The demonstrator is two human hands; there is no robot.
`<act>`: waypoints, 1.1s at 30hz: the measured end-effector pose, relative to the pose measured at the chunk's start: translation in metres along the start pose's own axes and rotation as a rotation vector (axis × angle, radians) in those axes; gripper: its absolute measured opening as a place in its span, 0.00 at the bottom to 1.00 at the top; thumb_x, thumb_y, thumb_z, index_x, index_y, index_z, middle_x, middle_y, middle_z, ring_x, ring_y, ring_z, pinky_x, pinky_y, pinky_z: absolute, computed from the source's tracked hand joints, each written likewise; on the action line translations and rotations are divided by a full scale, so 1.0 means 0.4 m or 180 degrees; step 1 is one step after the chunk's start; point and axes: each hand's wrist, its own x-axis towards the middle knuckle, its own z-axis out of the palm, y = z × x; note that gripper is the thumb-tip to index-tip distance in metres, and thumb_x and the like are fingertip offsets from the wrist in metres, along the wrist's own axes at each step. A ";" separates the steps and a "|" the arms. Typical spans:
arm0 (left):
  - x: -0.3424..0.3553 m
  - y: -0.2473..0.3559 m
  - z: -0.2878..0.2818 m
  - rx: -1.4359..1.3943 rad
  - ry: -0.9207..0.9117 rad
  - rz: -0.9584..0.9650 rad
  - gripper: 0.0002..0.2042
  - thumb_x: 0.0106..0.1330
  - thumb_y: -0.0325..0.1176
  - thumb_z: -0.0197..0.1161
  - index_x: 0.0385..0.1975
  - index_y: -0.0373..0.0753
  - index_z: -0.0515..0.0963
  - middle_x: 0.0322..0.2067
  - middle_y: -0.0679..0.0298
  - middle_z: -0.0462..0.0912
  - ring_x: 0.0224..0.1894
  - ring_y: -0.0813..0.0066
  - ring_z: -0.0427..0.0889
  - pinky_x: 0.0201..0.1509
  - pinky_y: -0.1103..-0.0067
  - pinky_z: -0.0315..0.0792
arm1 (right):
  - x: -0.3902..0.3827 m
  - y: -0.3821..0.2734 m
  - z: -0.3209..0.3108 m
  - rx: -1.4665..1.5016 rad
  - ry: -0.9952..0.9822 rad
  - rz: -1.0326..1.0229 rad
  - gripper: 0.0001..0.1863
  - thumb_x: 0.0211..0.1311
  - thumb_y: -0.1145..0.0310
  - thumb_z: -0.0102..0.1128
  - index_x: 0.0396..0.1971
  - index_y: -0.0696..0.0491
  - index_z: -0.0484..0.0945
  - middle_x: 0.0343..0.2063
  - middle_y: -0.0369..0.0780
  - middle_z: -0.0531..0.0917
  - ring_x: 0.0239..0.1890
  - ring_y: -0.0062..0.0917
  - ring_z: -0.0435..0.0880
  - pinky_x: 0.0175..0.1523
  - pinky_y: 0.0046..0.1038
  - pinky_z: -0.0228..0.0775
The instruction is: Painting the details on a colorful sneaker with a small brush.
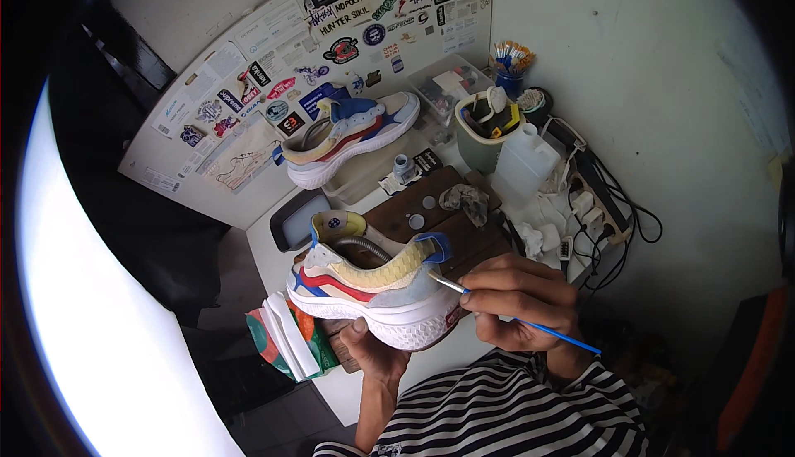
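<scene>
A white worktable [273,262] carries a dark wooden board [431,217]. Above its near edge, a multicoloured sneaker with white sole, cream mesh and red and blue panels [373,287] rests on the left hand [373,349], which cups its sole from below. The right hand [522,304] pinches a thin blue-handled paintbrush [530,322], bristles touching the sneaker's pale blue heel panel.

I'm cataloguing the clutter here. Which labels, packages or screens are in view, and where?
Sticker-covered white board: leaning behind the desk, many small multicoloured stickers.
Small black labelled packet: beside the grey bottle, rectangular.
Green, orange and white folded package: lower left of the held sneaker.
Screens: none.
</scene>
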 end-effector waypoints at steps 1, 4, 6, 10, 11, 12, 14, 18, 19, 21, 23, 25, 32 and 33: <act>-0.001 0.002 -0.002 -0.0041 0.0017 -0.0017 0.39 0.55 0.56 0.61 0.64 0.38 0.66 0.56 0.57 0.77 0.56 0.59 0.79 0.62 0.62 0.73 | -0.005 0.000 0.006 0.0043 -0.0083 -0.0038 0.04 0.54 0.79 0.64 0.31 0.60 0.81 0.28 0.45 0.85 0.28 0.35 0.87 0.31 0.30 0.84; 0.000 0.001 -0.011 -0.0108 0.0064 -0.0040 0.39 0.54 0.56 0.62 0.64 0.38 0.66 0.56 0.57 0.77 0.56 0.59 0.79 0.62 0.62 0.73 | -0.010 -0.010 -0.001 0.0195 -0.0223 -0.0031 0.04 0.54 0.79 0.64 0.31 0.60 0.81 0.28 0.45 0.85 0.28 0.35 0.87 0.32 0.30 0.84; 0.001 0.000 -0.011 -0.0128 0.0094 -0.0043 0.39 0.54 0.56 0.63 0.64 0.39 0.66 0.56 0.58 0.77 0.57 0.59 0.78 0.62 0.62 0.73 | -0.007 -0.011 -0.009 0.0307 -0.0275 0.0013 0.05 0.53 0.80 0.64 0.31 0.60 0.81 0.29 0.45 0.85 0.28 0.35 0.87 0.32 0.30 0.84; 0.005 -0.003 -0.008 -0.0119 0.0107 -0.0090 0.39 0.54 0.55 0.64 0.64 0.39 0.67 0.56 0.59 0.77 0.58 0.60 0.78 0.62 0.63 0.73 | -0.002 0.007 -0.004 0.0110 -0.0116 0.0021 0.04 0.52 0.79 0.64 0.30 0.60 0.81 0.28 0.45 0.85 0.28 0.35 0.87 0.32 0.31 0.84; 0.006 -0.003 -0.009 -0.0112 0.0098 -0.0127 0.39 0.54 0.55 0.64 0.64 0.40 0.67 0.56 0.59 0.77 0.58 0.60 0.77 0.63 0.62 0.72 | -0.004 0.011 0.000 0.0102 -0.0128 -0.0026 0.04 0.53 0.79 0.64 0.30 0.59 0.81 0.28 0.45 0.85 0.28 0.35 0.87 0.32 0.31 0.84; 0.005 -0.002 -0.009 -0.0123 0.0090 -0.0119 0.39 0.54 0.55 0.64 0.64 0.40 0.67 0.56 0.59 0.77 0.58 0.60 0.77 0.63 0.62 0.72 | -0.003 0.004 -0.004 0.0160 -0.0244 -0.0023 0.04 0.54 0.79 0.64 0.30 0.60 0.81 0.29 0.45 0.85 0.28 0.34 0.87 0.32 0.30 0.84; 0.005 -0.002 -0.009 -0.0090 0.0141 -0.0131 0.39 0.54 0.55 0.65 0.64 0.40 0.67 0.56 0.60 0.77 0.58 0.60 0.77 0.63 0.62 0.72 | -0.011 0.004 -0.012 0.0281 -0.0241 0.0006 0.04 0.54 0.80 0.63 0.30 0.60 0.81 0.29 0.46 0.85 0.28 0.34 0.87 0.32 0.29 0.84; 0.002 0.002 0.002 -0.0016 0.0104 -0.0084 0.39 0.53 0.55 0.65 0.64 0.40 0.66 0.57 0.60 0.77 0.58 0.60 0.77 0.63 0.62 0.72 | -0.003 0.017 -0.018 0.0231 -0.0044 0.0193 0.04 0.53 0.80 0.63 0.30 0.60 0.80 0.28 0.46 0.85 0.28 0.34 0.88 0.32 0.29 0.84; 0.002 0.002 0.008 -0.0036 0.0132 -0.0100 0.39 0.54 0.55 0.65 0.64 0.40 0.66 0.57 0.60 0.77 0.58 0.60 0.77 0.63 0.62 0.72 | -0.007 0.019 -0.016 0.0223 -0.0041 0.0195 0.04 0.53 0.80 0.63 0.30 0.60 0.80 0.28 0.46 0.85 0.28 0.34 0.88 0.32 0.29 0.84; 0.002 0.003 0.010 -0.0056 0.0165 -0.0108 0.39 0.54 0.55 0.65 0.64 0.40 0.66 0.57 0.60 0.77 0.58 0.61 0.77 0.63 0.62 0.72 | -0.021 0.027 -0.004 0.0286 -0.0075 0.0160 0.03 0.55 0.80 0.63 0.30 0.60 0.80 0.28 0.46 0.85 0.27 0.33 0.88 0.31 0.29 0.83; 0.001 0.006 0.006 -0.0043 0.0126 -0.0105 0.39 0.54 0.55 0.65 0.65 0.40 0.66 0.57 0.60 0.77 0.59 0.61 0.77 0.64 0.62 0.71 | -0.025 0.029 -0.001 0.0314 -0.0092 0.0108 0.03 0.55 0.80 0.63 0.30 0.60 0.80 0.28 0.46 0.85 0.27 0.33 0.88 0.30 0.28 0.83; 0.002 0.004 0.002 -0.0048 0.0118 -0.0079 0.39 0.54 0.55 0.65 0.65 0.40 0.66 0.57 0.60 0.77 0.59 0.60 0.77 0.64 0.62 0.71 | -0.023 0.030 -0.012 0.0583 -0.0074 0.0200 0.03 0.54 0.80 0.63 0.30 0.60 0.80 0.26 0.46 0.85 0.26 0.32 0.87 0.30 0.27 0.82; 0.001 -0.001 -0.019 -0.0258 0.0065 -0.0093 0.39 0.52 0.45 0.66 0.66 0.37 0.65 0.59 0.58 0.77 0.61 0.60 0.76 0.69 0.64 0.67 | -0.003 0.027 -0.022 0.1037 0.0079 0.0629 0.07 0.53 0.82 0.66 0.33 0.60 0.82 0.29 0.45 0.86 0.25 0.25 0.86 0.29 0.23 0.78; 0.000 -0.001 -0.021 -0.0258 0.0072 -0.0101 0.39 0.52 0.45 0.66 0.66 0.37 0.65 0.59 0.58 0.77 0.61 0.60 0.76 0.69 0.64 0.67 | 0.003 0.025 -0.013 0.1076 0.0017 0.0590 0.05 0.54 0.81 0.66 0.31 0.61 0.81 0.26 0.46 0.86 0.24 0.26 0.86 0.29 0.23 0.78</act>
